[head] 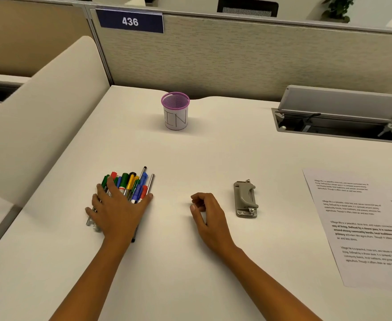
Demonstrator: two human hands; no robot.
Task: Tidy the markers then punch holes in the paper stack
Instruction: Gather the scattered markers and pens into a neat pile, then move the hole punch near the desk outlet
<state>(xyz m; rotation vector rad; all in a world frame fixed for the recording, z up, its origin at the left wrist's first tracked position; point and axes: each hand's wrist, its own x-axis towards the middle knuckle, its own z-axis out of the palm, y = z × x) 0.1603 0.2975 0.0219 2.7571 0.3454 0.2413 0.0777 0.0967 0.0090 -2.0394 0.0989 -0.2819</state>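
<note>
Pressing down with the straight, spread fingers (102, 193) of the left hand (118, 205) on a heap of markers (130, 184) near the left edge of the surface (190, 158); no curling round any of them, so probably penning the heap in against rolling and squaring it up for one grab. Under the palm, roughly parallel barrels, caps toward the far edge, with thin pens poking out at both ends. Just to the right, resting on the surface with the right hand (204, 212), fingers loosely curled and holding nothing, likely placed near to help scoop. Outward to a grey hole punch (246, 199) just beside that hand, untouched, handy for the second step. Farther still, toward the far edge and well apart from the heap, to an upright purple mesh cup (175, 112) with a paper label, open mouth up, seemingly meant for the markers. Lastly to the printed paper stack (364, 228) at the right edge, partly out of view, flat, apart from the punch, not yet punched as far as can be told.
</note>
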